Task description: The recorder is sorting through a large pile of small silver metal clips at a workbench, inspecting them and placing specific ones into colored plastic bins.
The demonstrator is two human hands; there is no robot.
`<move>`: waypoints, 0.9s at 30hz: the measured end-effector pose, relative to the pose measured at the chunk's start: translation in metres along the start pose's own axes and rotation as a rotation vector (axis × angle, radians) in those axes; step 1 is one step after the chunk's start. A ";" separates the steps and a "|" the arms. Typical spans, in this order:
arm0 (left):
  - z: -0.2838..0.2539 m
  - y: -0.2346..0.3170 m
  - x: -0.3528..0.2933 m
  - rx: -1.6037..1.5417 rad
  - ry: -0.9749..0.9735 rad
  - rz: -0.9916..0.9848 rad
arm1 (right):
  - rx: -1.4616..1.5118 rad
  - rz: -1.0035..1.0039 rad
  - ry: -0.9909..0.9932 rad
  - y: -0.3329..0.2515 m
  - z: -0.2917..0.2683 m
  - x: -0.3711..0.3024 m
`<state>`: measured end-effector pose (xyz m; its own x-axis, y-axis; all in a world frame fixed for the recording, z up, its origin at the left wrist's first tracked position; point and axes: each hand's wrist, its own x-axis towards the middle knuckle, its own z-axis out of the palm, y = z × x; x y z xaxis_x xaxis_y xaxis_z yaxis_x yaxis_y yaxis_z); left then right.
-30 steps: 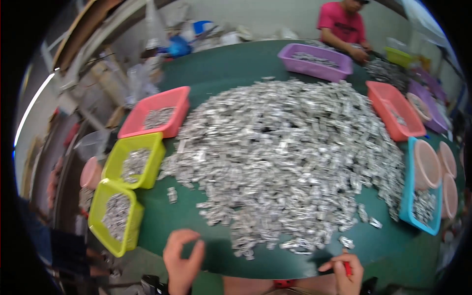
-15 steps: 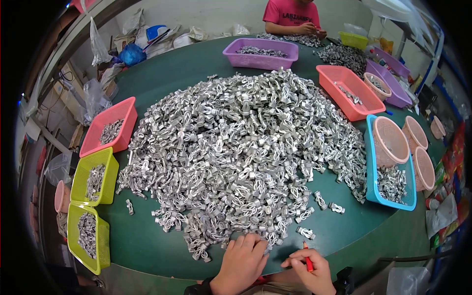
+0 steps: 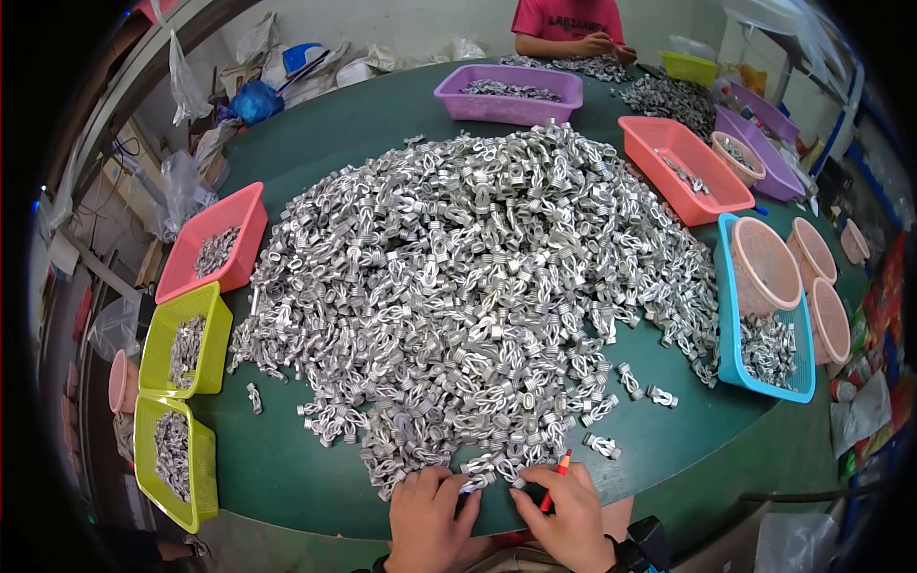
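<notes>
From my end, the nearest things I see are the hands at the worktop's [image 3: 277, 458] front edge. My left hand [image 3: 430, 511] has its fingers bent at the fringe of the metal pieces [image 3: 482, 466]; I cannot tell whether it grips one. My right hand [image 3: 564, 516] holds a red pencil-like tool [image 3: 554, 487], its thumb and forefinger beside the same pieces, and I cannot tell if they pinch any.

I judge the step in hand to be handling pieces at this edge. Parting one would call for a narrow pinch, with the tool angled clear; tangled neighbours stand in the way. A loose piece [image 3: 602, 445] lies just right.

Beyond rises the big pile [image 3: 458, 286]. Yellow-green baskets [image 3: 205, 477] flank it left, a blue basket [image 3: 728, 358] right. Farther off are coral baskets [image 3: 659, 186], then a purple basket [image 3: 506, 110] and a co-worker [image 3: 568, 21] in pink.
</notes>
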<state>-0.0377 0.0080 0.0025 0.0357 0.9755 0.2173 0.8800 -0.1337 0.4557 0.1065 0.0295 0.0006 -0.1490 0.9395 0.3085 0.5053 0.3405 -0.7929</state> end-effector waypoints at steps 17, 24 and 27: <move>0.010 0.006 0.013 -0.193 -0.119 0.070 | 0.021 0.095 -0.010 0.014 -0.011 -0.009; -0.002 0.009 0.015 -0.460 -0.018 0.012 | -0.406 0.032 -0.054 0.026 -0.039 0.016; -0.016 0.007 0.014 -0.718 0.138 -0.070 | -0.229 0.094 0.073 0.022 -0.048 0.015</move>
<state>-0.0392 0.0182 0.0226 -0.1104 0.9614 0.2521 0.3497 -0.1999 0.9153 0.1560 0.0498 0.0128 -0.0344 0.9585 0.2829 0.6947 0.2265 -0.6827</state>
